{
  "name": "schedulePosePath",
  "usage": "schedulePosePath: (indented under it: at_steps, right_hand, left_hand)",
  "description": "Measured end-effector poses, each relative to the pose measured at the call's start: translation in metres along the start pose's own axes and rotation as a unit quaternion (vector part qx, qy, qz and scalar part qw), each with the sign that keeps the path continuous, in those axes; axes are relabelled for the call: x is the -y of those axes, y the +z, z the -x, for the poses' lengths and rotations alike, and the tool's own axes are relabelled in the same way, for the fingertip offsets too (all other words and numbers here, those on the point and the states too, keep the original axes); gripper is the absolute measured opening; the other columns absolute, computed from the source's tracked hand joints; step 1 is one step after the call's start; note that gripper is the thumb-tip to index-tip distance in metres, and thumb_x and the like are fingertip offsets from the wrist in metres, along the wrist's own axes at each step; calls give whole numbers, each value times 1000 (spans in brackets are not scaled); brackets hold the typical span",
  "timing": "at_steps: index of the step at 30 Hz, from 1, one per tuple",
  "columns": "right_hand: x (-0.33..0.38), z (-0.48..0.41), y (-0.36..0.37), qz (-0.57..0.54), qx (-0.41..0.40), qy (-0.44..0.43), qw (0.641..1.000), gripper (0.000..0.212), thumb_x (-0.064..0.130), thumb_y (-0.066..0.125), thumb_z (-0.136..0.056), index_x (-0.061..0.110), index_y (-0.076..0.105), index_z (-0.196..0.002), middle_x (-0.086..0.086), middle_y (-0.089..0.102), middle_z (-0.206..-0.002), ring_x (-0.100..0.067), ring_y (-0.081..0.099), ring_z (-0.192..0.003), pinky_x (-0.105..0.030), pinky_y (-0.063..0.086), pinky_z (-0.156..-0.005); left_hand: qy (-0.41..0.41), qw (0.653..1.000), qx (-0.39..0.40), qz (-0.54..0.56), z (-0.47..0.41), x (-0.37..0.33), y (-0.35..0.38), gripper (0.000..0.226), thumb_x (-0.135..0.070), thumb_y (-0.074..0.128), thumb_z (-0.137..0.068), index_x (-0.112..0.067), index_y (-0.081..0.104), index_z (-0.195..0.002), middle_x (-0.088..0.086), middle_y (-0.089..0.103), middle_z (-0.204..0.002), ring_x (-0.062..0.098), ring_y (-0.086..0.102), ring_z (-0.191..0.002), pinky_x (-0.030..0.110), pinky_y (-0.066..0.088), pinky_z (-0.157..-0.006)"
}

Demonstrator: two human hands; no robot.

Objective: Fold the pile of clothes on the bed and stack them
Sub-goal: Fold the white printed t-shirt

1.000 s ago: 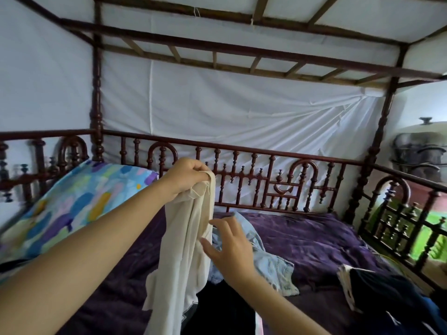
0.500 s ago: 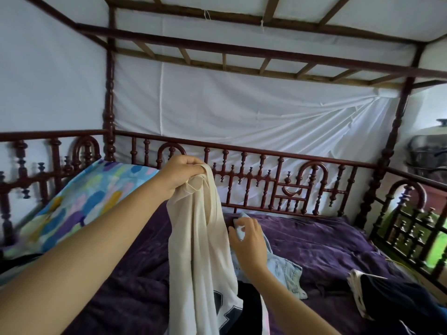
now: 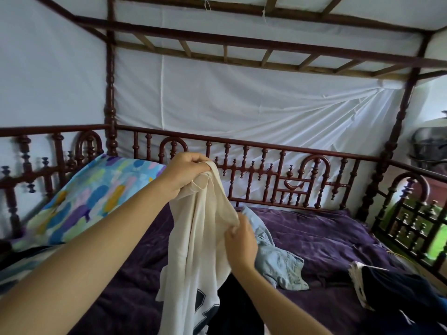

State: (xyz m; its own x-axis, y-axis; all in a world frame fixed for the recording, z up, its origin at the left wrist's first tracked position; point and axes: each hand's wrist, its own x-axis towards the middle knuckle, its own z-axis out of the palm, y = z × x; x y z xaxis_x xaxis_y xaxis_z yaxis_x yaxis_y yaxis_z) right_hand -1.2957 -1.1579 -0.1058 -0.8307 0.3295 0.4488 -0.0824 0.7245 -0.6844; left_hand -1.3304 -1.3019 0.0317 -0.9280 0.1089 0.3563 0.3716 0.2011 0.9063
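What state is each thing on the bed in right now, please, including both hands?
left hand, raised, gripping the top of the shirt.
right hand, pinching the shirt's edge lower down.
shirt, unfolded, hanging from both hands.
jeans, crumpled on the blanket, unfolded.
dark clothes, lying at the right; folded or not, cannot tell.
pillow, propped against the rail.
blanket, spread out, wrinkled.

the cream shirt [image 3: 200,238] is thin, matt, softly draping cloth with a fine texture. the pale jeans [image 3: 278,259] are faded denim with stitched seams. the purple bedspread [image 3: 326,238] looks plush, velvety, faintly sheened. the bed rail [image 3: 60,128] is turned dark-red wood, varnished glossy. the white canopy sheet [image 3: 242,105] is smooth, matt, creased cloth.
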Motion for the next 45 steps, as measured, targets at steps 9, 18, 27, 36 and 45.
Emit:
schedulePosePath:
  at_steps: [9,18,27,36,45]
  right_hand:
    - [32,-68,-95,-103,55,-41,992,19,-1,53,-86,14,64,-86,4,55,-69,-10,47,-61,-16,39,-55]
    - [67,-99,-143,-165,124,-21,978,26,-1,61,-81,19,63,-64,-1,56,-60,-13,49,-51,-28,41,-59]
    - [62,-102,-167,-185,103,12,977,27,-4,60,-80,16,63,-63,1,56,-54,-15,49,-54,-28,44,-59]
    - [42,-105,-194,-221,93,13,971,29,-6,56,-84,16,63,-66,4,60,-51,-11,54,-51,-20,50,-54]
    - [3,-113,-219,-224,68,65,970,22,-6,55,-85,10,63,-72,-4,62,-63,-13,58,-53,-20,52,-54]
  left_hand:
    - [-70,997,-15,-3,-4,53,-31,18,-15,61,-88,-26,66,-74,3,63,-78,20,57,-81,25,44,-70]
    - [-78,994,76,25,20,76,16,12,-26,60,-88,-19,66,-82,-6,68,-78,7,61,-72,19,46,-69]
    - [29,974,211,-81,47,129,83,58,-14,75,-77,-33,45,-124,-6,61,-105,5,58,-95,31,47,-95]
    - [28,952,288,-101,42,118,108,39,-28,73,-78,-36,52,-110,-13,57,-108,-2,52,-93,3,41,-74]
    - [-41,987,150,34,25,106,76,25,-22,68,-84,-3,63,-68,-1,53,-64,7,45,-61,23,34,-63]
